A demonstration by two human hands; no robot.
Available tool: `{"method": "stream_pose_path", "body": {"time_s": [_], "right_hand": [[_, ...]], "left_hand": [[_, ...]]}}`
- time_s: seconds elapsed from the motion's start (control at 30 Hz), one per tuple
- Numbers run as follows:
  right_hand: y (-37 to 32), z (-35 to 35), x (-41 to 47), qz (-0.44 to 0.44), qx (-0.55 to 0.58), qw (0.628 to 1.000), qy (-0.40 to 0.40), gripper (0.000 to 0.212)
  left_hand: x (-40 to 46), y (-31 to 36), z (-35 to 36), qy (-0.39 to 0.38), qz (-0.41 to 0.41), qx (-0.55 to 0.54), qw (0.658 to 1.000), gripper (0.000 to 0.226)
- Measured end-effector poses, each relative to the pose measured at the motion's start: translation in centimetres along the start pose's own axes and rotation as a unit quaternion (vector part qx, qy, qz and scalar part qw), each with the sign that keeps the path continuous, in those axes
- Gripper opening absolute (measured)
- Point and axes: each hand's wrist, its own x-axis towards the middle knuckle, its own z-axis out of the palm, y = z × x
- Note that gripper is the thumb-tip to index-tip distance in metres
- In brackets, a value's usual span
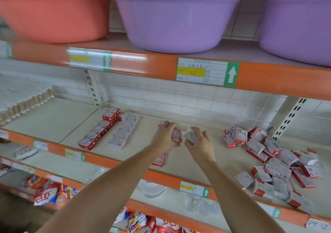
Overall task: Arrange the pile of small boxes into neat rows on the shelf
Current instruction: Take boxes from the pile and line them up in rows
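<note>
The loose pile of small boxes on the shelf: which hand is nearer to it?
The right hand. It holds a box just left of the loose pile; the left hand, gripping another box, is farther left, toward the finished rows.

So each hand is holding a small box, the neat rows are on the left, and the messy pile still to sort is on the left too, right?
Not quite. The head view shows the messy pile on the right of the shelf, not the left. The rest holds: the left hand and right hand each hold a small box, and the neat rows are on the left.
</note>
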Motion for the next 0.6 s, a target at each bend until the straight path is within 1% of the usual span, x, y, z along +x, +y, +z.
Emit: {"method": "stream_pose_path", "body": {"time_s": [0.1, 0.27, 0.33, 0.5, 0.6], "right_hand": [[-2.1, 2.2, 0.4, -0.016, -0.001, 1.0, -0.023, 0.048], [-5.9, 5.7, 1.2, -0.047, 0.006, 0.997, -0.056, 0.047], [-7.3, 6.9, 1.5, -0.056, 0.013, 0.996, -0.064, 0.046], [-10.2, 9.9, 2.0, -0.034, 0.034, 0.995, -0.089, 0.05], [-11.8, 11.4, 2.0, -0.018, 0.004, 0.995, -0.099, 0.051]], "left_hand": [[-0.3, -2.2, -1.8, 0.016, -0.004, 0.029, 0.999, 0.07], [-1.2, -6.8, -4.8, 0.041, -0.021, 0.043, 0.998, 0.056], [-1.5, -8.6, -6.0, 0.044, -0.03, 0.036, 0.998, 0.054], [-1.8, -12.7, -8.2, 0.044, -0.052, 0.023, 0.997, 0.056], [-1.9, -14.6, -9.4, 0.041, -0.054, 0.031, 0.997, 0.061]]}}
